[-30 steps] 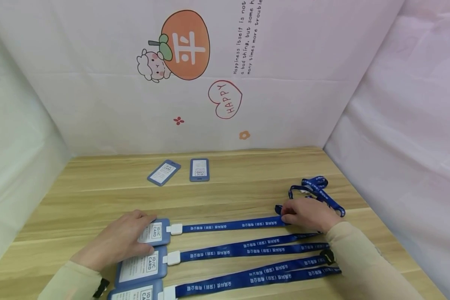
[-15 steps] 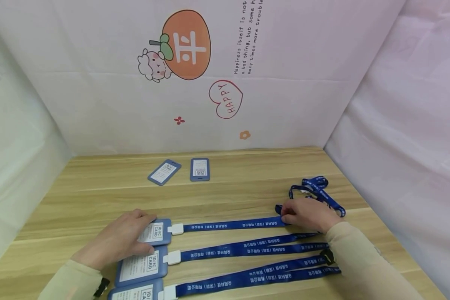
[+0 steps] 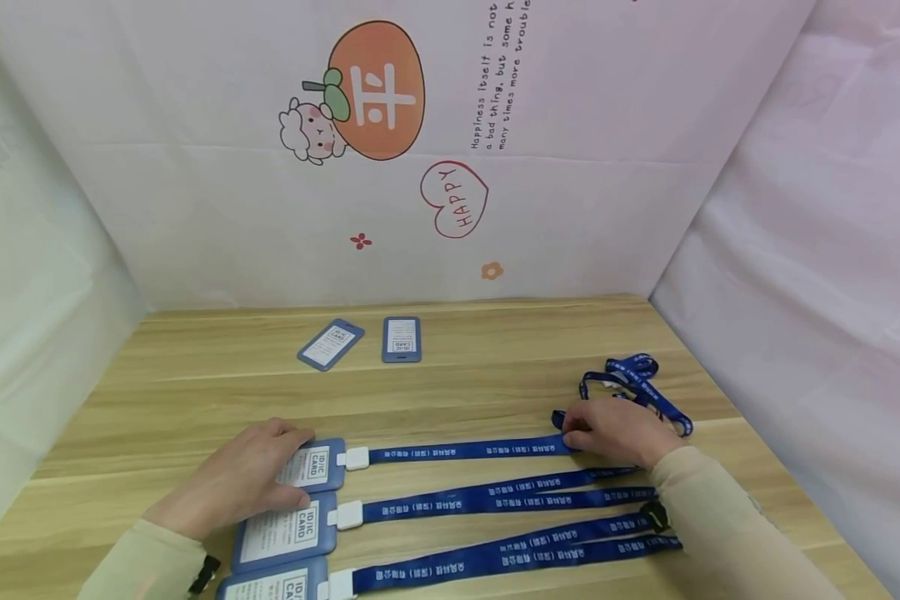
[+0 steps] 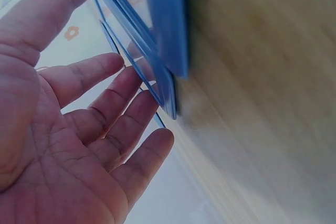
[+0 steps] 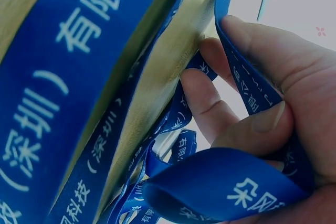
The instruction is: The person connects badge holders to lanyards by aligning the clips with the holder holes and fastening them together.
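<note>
My left hand (image 3: 236,485) lies over the top blue ID card holder (image 3: 332,463), fingertips at its upper edge and thumb over the holder (image 3: 292,533) below. In the left wrist view its fingers (image 4: 123,124) are loosely extended beside the blue holder edges (image 4: 170,30). My right hand (image 3: 621,430) pinches the far end of the blue lanyard (image 3: 468,450), which runs straight from the top holder's white clip (image 3: 357,458). The right wrist view shows thumb and fingers on the strap, with a loop of it (image 5: 210,184) curling below the hand.
Two more lanyards (image 3: 450,503) (image 3: 420,572) with holders lie in rows below; the lowest holder (image 3: 281,583) is cut by the frame. Two loose card holders (image 3: 331,344) (image 3: 402,340) lie at the back. Tangled blue lanyards (image 3: 637,377) sit beyond my right hand. White cloth walls (image 3: 570,225) surround the table.
</note>
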Demonstrator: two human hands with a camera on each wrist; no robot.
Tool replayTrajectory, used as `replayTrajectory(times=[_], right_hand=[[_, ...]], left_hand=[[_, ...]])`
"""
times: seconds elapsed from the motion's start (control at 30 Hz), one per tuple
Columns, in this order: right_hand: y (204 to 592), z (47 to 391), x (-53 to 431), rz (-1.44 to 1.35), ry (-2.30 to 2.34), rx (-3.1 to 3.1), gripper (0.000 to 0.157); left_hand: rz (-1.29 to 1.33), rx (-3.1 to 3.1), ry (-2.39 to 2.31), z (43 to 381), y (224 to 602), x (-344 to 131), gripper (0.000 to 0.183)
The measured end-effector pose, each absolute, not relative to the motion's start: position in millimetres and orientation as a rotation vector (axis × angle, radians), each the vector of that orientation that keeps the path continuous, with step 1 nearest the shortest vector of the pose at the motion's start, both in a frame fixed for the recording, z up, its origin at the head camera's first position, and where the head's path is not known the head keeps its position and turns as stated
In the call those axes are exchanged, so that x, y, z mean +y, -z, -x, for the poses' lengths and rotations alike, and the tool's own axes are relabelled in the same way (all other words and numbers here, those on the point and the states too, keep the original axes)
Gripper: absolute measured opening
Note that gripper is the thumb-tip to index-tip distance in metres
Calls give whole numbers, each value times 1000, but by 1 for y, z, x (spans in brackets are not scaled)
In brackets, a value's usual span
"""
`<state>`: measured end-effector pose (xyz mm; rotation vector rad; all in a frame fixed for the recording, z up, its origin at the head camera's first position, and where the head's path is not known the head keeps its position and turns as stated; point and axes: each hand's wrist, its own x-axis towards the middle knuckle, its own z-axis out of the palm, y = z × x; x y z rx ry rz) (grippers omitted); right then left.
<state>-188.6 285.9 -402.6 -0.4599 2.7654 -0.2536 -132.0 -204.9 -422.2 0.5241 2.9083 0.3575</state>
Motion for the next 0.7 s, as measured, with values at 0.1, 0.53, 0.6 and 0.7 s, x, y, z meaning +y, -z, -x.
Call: replayTrajectory(times=[0.1, 0.53, 0.6, 0.7], right_hand=[[404, 188, 287, 457, 250, 2770, 8], [404, 190, 295, 445, 250, 2787, 10], [405, 190, 299, 442, 228, 2802, 11], [405, 191, 305, 431, 213, 2811, 13]], left_hand=[[-527, 2909, -354, 132, 422, -203, 84], [-606, 2936, -317, 126, 425, -204, 66], [-612, 2932, -315, 127, 425, -203, 66], [-616, 2935, -317, 128, 426, -201, 66]])
